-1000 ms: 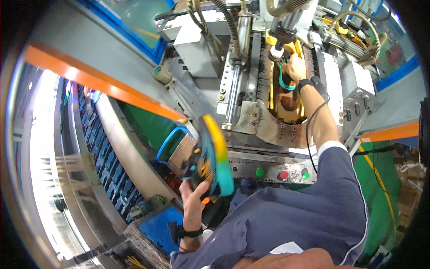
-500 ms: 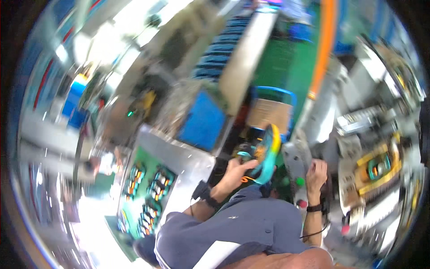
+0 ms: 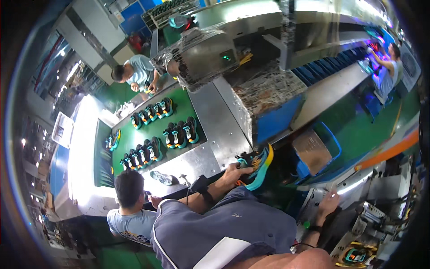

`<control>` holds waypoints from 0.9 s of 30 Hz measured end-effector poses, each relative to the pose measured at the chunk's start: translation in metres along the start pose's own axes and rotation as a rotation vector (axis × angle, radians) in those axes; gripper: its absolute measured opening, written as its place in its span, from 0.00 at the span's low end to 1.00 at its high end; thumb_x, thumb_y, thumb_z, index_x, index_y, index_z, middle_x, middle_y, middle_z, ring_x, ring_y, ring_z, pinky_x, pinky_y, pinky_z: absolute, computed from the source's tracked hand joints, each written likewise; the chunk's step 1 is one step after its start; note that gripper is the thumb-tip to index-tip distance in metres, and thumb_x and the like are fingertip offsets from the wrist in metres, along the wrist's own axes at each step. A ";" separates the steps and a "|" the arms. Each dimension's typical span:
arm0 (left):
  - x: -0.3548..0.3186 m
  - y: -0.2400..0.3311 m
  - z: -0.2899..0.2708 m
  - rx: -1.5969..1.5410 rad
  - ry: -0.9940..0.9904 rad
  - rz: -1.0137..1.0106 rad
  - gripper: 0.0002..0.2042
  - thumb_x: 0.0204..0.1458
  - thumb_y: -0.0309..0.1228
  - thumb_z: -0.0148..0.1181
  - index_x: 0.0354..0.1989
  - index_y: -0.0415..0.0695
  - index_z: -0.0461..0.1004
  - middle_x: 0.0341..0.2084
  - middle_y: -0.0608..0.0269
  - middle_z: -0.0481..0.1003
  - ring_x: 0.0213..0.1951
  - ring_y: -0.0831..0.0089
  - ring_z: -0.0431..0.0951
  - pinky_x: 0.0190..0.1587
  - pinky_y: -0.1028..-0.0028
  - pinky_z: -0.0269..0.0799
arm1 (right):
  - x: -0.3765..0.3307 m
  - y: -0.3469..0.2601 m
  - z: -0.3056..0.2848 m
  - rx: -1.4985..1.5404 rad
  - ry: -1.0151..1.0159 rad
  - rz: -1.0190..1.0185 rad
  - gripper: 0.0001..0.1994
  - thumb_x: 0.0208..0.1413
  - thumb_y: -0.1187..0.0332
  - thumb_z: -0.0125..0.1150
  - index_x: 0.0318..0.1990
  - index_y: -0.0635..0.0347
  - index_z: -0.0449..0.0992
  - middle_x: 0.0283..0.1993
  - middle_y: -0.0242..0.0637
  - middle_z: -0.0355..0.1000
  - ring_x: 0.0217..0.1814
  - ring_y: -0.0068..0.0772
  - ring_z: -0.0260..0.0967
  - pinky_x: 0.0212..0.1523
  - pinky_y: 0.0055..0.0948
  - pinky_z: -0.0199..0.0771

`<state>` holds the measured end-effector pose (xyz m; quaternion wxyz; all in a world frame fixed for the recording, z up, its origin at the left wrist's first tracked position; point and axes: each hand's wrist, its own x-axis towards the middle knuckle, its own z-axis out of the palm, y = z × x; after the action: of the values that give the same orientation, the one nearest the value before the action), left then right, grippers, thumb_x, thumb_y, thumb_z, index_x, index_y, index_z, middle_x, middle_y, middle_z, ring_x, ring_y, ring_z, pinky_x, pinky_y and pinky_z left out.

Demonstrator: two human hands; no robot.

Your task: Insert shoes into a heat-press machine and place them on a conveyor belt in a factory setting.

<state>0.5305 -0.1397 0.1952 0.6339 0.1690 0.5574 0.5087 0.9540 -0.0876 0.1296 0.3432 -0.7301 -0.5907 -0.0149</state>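
A sneaker (image 3: 262,172) with a black upper and a turquoise and yellow sole is held in my left hand (image 3: 235,174), in front of my body. My left fingers close round one end of it, and its sole faces right. My right hand (image 3: 328,204) reaches out over the grey metal panel (image 3: 312,204) of a machine at my right. Its fingers are loosely bent with nothing visible in them. A dark band circles the right wrist. Beyond that hand, at the lower right, another shoe (image 3: 356,255) sits in a yellow fixture of the machine.
Several sneakers (image 3: 179,133) stand in rows on a green conveyor belt (image 3: 186,101) at the left. One co-worker (image 3: 130,208) is close at my left, another (image 3: 141,74) across the belt. A blue-framed chair (image 3: 312,152) stands ahead right, below a long conveyor (image 3: 327,92).
My view has swung to the left, and the belt of sneakers and the co-workers now show clearly. The sneaker stays in my left hand. My right hand sits lower in view, still over the machine.
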 end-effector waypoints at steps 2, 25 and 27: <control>0.006 0.026 -0.025 -0.025 0.065 -0.051 0.17 0.48 0.23 0.64 0.46 0.28 0.72 0.38 0.54 0.77 0.37 0.66 0.80 0.43 0.70 0.78 | 0.067 -0.070 -0.012 0.260 0.008 -0.030 0.10 0.54 0.74 0.58 0.44 0.62 0.74 0.40 0.42 0.71 0.40 0.39 0.71 0.39 0.34 0.71; 0.387 0.196 -0.559 0.244 1.078 0.261 0.27 0.38 0.34 0.67 0.46 0.31 0.68 0.35 0.42 0.77 0.38 0.48 0.78 0.43 0.61 0.74 | 0.347 -0.919 0.222 -0.042 -0.712 -1.222 0.33 0.54 0.48 0.62 0.59 0.66 0.66 0.49 0.39 0.73 0.48 0.26 0.70 0.51 0.26 0.67; 0.415 0.216 -0.575 0.501 1.172 0.390 0.30 0.41 0.34 0.62 0.54 0.33 0.62 0.43 0.35 0.72 0.46 0.41 0.73 0.50 0.58 0.70 | 0.363 -0.918 0.227 -0.021 -0.833 -1.182 0.36 0.53 0.43 0.60 0.59 0.64 0.67 0.47 0.35 0.72 0.46 0.25 0.70 0.49 0.24 0.66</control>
<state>-0.1309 0.0951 -0.0426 0.0640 0.1045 0.8705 0.4767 0.1748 0.4007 0.5549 0.0171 -0.2367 -0.9685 0.0759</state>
